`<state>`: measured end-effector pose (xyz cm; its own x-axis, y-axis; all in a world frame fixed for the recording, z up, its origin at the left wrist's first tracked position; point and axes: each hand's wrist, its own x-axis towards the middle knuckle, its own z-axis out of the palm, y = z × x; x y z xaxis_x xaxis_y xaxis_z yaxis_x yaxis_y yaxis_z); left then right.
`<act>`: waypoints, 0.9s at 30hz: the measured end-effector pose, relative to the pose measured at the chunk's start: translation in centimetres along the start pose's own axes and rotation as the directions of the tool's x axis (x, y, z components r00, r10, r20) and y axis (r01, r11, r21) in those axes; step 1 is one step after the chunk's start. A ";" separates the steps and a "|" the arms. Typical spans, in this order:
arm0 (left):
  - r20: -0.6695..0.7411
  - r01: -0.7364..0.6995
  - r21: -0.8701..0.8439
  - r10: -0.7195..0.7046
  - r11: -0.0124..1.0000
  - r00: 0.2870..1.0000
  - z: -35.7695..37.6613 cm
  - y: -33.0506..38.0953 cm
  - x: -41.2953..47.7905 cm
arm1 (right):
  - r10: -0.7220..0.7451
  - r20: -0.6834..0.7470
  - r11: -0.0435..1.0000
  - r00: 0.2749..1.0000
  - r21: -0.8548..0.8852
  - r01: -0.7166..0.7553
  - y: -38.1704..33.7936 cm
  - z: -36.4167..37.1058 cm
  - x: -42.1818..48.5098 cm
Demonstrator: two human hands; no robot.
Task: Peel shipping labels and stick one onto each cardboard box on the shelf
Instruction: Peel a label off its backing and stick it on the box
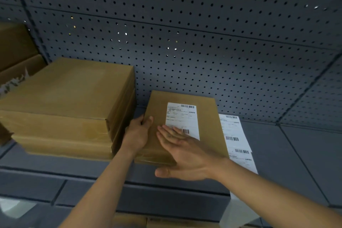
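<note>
Label pressed flat; the next one lies to the right.

On the shelf (pixel 305 153), the stacked boxes (pixel 64 98) fill the left side and show no label on top. The small box (pixel 210 126) sits just right of them, its long axis running near to far. The label strip (pixel 235 135) lies just beside that box on the right, also running near to far, with its near end hanging over the shelf edge. The label (pixel 182 116) sits on top of the small box. The left hand (pixel 137 131) grips the box's left edge, thumb on top. The right hand (pixel 187 153) lies flat, its fingers (pixel 172 133) straight and together on the label's near corner, holding nothing. The right hand is nearer the strip, so peeling the next label probably falls to it.
</note>
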<state>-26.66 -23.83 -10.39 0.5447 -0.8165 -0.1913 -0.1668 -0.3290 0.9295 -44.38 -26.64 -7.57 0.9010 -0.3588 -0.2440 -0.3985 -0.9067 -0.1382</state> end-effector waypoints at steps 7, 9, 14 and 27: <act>0.012 -0.024 -0.033 0.024 0.999 1.000 -0.2 0.1 -0.3 | -0.007 -0.066 0.997 0.998 0.082 0.013 -0.2 0.6 -1.1; 0.028 -0.027 -0.002 0.027 1.000 0.999 -0.2 0.1 -0.3 | 0.026 -0.120 0.989 0.992 0.145 -0.008 -0.1 1.0 -1.5; 0.061 0.011 0.006 -0.011 1.000 0.998 -0.3 0.0 -0.4 | 0.262 -0.358 0.937 0.896 0.318 -0.147 1.5 2.5 -3.9; -0.024 -0.088 -0.169 0.086 0.982 0.996 0.4 -3.1 -5.1 | 0.838 -0.164 0.217 0.521 0.975 -0.043 4.5 5.1 -6.3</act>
<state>-29.26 -18.85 -12.38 0.5481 -0.8300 -0.1033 -0.0729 -0.1705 0.9827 -52.69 -27.30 -11.57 0.1635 -0.9828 -0.0858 -0.2931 0.0347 -0.9555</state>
